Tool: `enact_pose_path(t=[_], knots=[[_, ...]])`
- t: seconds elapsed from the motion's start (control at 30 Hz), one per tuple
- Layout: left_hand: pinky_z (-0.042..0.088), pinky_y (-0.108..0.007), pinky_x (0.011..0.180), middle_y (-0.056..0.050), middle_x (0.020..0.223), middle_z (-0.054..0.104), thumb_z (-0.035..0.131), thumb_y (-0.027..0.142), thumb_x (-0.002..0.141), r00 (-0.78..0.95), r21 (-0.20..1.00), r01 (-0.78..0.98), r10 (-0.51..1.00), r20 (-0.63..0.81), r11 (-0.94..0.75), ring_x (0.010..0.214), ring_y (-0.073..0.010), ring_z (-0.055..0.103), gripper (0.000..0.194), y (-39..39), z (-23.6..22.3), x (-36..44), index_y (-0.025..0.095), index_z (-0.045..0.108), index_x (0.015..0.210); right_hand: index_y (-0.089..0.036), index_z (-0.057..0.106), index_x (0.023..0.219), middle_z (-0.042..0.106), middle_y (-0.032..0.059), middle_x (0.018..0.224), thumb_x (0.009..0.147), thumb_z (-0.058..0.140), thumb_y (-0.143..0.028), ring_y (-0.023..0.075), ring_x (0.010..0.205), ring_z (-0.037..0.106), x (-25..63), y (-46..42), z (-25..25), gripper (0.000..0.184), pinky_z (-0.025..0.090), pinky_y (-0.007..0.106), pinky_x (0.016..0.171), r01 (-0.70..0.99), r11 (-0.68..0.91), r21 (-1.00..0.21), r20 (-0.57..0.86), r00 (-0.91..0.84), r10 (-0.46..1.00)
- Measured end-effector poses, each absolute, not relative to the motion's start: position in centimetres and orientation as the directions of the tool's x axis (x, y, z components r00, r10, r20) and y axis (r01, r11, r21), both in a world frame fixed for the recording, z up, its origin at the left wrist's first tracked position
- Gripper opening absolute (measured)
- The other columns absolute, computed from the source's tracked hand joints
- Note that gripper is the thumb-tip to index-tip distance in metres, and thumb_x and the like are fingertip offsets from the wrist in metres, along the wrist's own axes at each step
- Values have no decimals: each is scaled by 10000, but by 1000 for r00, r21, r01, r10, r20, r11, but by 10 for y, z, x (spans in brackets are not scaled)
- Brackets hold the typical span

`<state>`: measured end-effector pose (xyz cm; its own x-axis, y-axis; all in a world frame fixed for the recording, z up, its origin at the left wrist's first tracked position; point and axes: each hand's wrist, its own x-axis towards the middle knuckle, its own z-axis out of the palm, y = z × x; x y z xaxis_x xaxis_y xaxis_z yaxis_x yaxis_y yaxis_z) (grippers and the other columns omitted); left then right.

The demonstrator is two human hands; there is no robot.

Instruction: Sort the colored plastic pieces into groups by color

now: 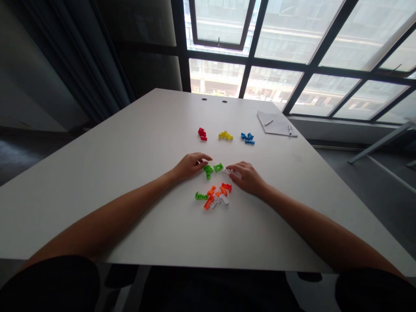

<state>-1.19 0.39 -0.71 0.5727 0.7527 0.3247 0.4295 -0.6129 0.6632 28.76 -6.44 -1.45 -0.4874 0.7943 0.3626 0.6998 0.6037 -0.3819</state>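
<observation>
Left hand: I see the left hand palm down, fingers loosely curled, thumb and forefinger parted with nothing between them; its tips are at the edge of the green cluster, touching or just above, I can't tell which.
Right hand: the right hand is half curled over a white piece; I can't tell whether it grips it or merely covers it.
White piece: partly hidden by fingers; its long axis runs roughly left to right, the left end slightly farther from me.
Green frame: the green frame lies flat between the hands, its far edge slanting up to the right.
Green cluster: one part points towards me.
Mixed pile: nearer me, a green strip lies left to right beside orange pieces and white bits.
Far row: red pieces, yellow pieces, blue pieces, left to right on the table.
</observation>
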Motion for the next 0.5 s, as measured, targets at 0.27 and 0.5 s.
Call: enact_pose_path(t=[0.27, 0.5], knots=[[597, -320, 955, -110, 1384, 668, 718, 511, 953, 744, 630, 303, 591, 313, -715, 1141, -229, 696, 470, -1, -2, -16, 264, 717, 1354, -230, 749, 1256, 799, 97, 1188, 992, 600, -259, 261, 1091, 699, 289, -65, -15, 304, 499, 430, 1023, 665, 640, -385, 399, -506, 765], [580, -311, 882, -76, 1279, 714, 663, 497, 1003, 714, 589, 404, 644, 276, -700, 1001, -203, 712, 430, 1, -6, -13, 278, 694, 1373, -222, 673, 1377, 800, 107, 1180, 998, 605, -225, 283, 1113, 702, 287, -66, -16, 385, 516, 472, 1010, 658, 640, -396, 432, -482, 762]])
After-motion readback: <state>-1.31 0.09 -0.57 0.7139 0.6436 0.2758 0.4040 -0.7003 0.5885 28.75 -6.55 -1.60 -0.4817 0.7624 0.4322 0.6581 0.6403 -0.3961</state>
